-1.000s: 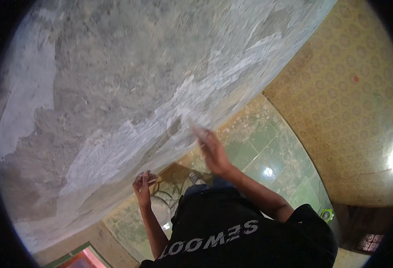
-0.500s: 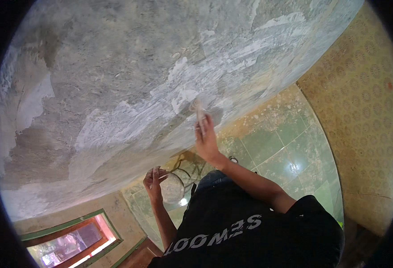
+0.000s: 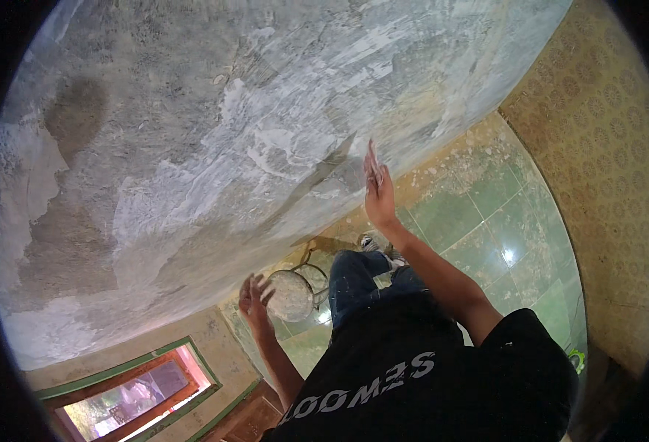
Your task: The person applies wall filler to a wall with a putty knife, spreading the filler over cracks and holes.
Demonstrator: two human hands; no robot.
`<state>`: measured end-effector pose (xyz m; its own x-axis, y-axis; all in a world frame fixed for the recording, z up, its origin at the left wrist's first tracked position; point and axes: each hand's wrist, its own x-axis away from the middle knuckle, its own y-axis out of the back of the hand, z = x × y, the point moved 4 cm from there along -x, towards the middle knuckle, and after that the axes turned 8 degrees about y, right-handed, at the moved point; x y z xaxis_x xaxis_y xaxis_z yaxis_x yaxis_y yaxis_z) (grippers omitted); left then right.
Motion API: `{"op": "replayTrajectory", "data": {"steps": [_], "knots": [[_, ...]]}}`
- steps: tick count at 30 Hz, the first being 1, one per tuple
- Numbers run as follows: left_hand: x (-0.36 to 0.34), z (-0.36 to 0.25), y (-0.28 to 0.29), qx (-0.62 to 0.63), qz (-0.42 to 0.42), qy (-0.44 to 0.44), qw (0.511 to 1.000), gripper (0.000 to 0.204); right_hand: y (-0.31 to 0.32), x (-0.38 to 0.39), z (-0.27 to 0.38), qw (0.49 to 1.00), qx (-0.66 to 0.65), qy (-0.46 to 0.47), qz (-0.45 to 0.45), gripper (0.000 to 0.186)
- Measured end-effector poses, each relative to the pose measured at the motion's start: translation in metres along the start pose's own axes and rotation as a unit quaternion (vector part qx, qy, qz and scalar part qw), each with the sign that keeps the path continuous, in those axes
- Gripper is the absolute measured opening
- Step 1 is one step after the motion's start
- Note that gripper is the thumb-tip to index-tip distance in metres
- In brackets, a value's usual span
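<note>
A rough grey wall (image 3: pixel 192 110) with whitish smears of filler fills the upper view. My right hand (image 3: pixel 379 195) is raised close to its lower right part, fingers closed round a thin, flat, whitish-smeared thing (image 3: pixel 371 158) seen edge-on; its kind does not show clearly. Dark shadow falls on the plaster beside that hand. To the left and lower, my left hand (image 3: pixel 254 300) hangs near the wall with fingers apart and nothing in it. Pale marks show on its fingers. Close by stands a round stool (image 3: pixel 291 295) with a whitish-stained seat.
Green floor tiles (image 3: pixel 449 210) with white splashes lie below the wall. A patterned yellowish surface (image 3: pixel 590 147) rises at the right. At the lower left is a green and brown framed window (image 3: pixel 129 394). My jeans (image 3: pixel 357 280) and feet are beside the stool.
My right hand has moved right and up along the wall. The fingers of my left hand have spread apart. The view has shifted, bringing my legs into sight.
</note>
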<state>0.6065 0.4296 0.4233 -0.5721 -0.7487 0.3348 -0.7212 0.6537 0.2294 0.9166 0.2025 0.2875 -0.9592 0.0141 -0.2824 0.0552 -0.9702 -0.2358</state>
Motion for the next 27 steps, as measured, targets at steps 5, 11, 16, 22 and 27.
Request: {"op": "replayTrajectory", "data": {"steps": [5, 11, 16, 22, 27], "knots": [[-0.063, -0.025, 0.02, 0.175, 0.044, -0.009, 0.984, 0.066, -0.021, -0.013, 0.011, 0.966, 0.24, 0.097, -0.004, 0.036], [-0.094, -0.107, -0.011, 0.228, 0.002, -0.031, 0.973, 0.087, -0.041, 0.008, -0.014, 0.996, 0.046, -0.031, 0.069, 0.033], [-0.099, -0.108, -0.016, 0.17, -0.063, -0.02, 0.983, 0.097, -0.027, 0.016, -0.003, 0.99, -0.041, -0.06, 0.121, 0.04], [-0.099, -0.112, -0.016, 0.204, 0.015, -0.068, 0.976, 0.09, 0.011, -0.029, 0.005, 0.96, 0.243, 0.117, 0.076, 0.038], [-0.103, -0.115, -0.018, 0.224, 0.038, -0.047, 0.973, 0.093, -0.006, -0.023, -0.001, 0.984, 0.132, 0.115, 0.027, 0.039]]}}
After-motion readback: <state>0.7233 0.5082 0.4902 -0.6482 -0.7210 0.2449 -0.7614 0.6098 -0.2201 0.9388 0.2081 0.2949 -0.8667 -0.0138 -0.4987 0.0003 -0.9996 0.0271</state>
